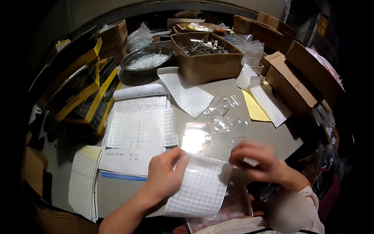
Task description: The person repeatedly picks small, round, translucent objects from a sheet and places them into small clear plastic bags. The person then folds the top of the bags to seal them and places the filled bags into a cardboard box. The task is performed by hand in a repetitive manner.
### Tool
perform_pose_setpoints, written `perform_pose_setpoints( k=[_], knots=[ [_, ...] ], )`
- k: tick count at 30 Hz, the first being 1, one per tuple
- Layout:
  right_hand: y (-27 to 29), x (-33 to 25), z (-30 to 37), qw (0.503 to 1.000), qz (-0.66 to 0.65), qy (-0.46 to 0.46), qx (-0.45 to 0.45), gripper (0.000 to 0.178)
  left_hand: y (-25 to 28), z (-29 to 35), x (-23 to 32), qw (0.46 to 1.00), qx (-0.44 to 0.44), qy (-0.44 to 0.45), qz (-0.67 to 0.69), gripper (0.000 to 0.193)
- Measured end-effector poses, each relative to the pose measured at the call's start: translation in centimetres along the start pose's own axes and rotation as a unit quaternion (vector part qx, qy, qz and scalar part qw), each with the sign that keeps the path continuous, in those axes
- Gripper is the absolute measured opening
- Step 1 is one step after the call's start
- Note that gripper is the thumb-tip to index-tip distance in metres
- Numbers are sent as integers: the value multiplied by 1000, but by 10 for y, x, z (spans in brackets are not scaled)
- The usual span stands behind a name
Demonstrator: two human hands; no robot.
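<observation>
My left hand (166, 172) is closed on the upper left edge of a sheet of round stickers (196, 191), thumb on top. The sheet hangs down over the table's near edge, in rows of pale grey dots. My right hand (257, 160) is at the sheet's upper right corner, its fingers curled and blurred; what they pinch is too small to make out. Just beyond the sheet lie small clear zip bags (221, 126), some with a little round part inside. A shiny clear bag (196, 136) reflects the light strongly.
More sticker sheets lie on a notepad (132, 160), at the left edge (83, 183) and farther back (187, 91). Behind stand a metal bowl (147, 58) of small clear pieces and a cardboard box (210, 64) of metal parts. Black-and-yellow boxes (87, 93) flank the left, brown cartons (294, 80) the right.
</observation>
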State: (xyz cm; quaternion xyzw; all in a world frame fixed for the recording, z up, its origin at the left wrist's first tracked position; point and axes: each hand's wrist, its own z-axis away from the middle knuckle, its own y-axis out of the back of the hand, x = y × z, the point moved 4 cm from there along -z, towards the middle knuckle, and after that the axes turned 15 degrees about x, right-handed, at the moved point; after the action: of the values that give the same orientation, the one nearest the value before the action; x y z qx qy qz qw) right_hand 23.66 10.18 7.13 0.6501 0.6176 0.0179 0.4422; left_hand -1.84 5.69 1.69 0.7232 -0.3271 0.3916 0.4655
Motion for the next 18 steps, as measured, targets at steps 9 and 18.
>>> perform_pose_setpoints(
  k=[9,18],
  knots=[
    [-56,97,-79,964,76,-199,-161,27,-4,4,0,1000,5,-27,9,17],
    [-29,111,-78,932,228,-179,-215,30,-3,7,3,998,3,-56,-6,16]
  ],
)
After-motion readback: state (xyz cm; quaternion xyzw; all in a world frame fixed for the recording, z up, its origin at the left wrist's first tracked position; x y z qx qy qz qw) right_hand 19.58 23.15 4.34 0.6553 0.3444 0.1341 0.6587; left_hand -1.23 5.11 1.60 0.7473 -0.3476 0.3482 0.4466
